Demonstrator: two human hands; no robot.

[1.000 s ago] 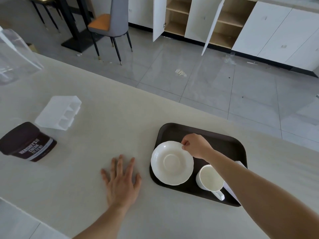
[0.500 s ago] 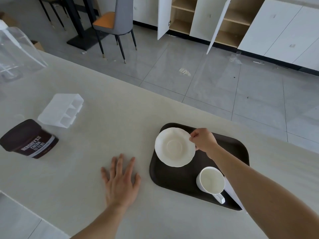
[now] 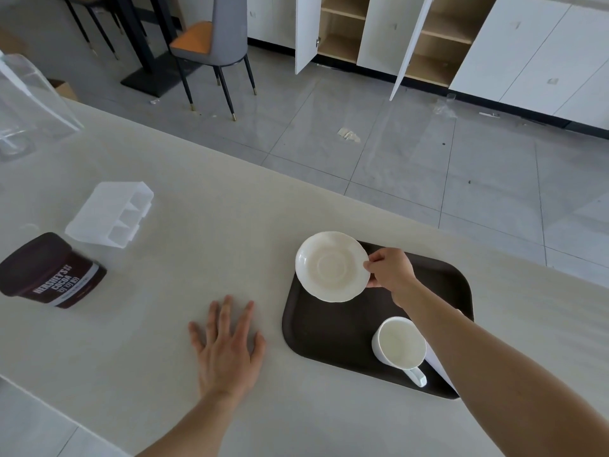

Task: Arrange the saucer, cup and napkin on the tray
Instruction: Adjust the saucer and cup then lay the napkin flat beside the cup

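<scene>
A dark brown tray [image 3: 333,338] lies on the pale counter. My right hand [image 3: 390,270] pinches the right rim of a white saucer [image 3: 331,267] and holds it tilted above the tray's far left corner. A white cup [image 3: 400,343] stands upright in the tray's near right part, its handle pointing toward me. A white napkin [image 3: 436,366] shows as a sliver beside the cup, mostly hidden under my right forearm. My left hand [image 3: 227,344] rests flat on the counter left of the tray, fingers spread, holding nothing.
A brown cocoa tub [image 3: 49,270] and a clear plastic divider box [image 3: 112,214] sit at the counter's left. A clear container [image 3: 26,107] stands at the far left. The counter's far edge drops to a tiled floor with a chair [image 3: 214,44] and open cabinets [image 3: 379,34].
My right hand has lifted the saucer off the tray's left part and carried it up and toward the far left corner. The left hand and cup stayed put.
</scene>
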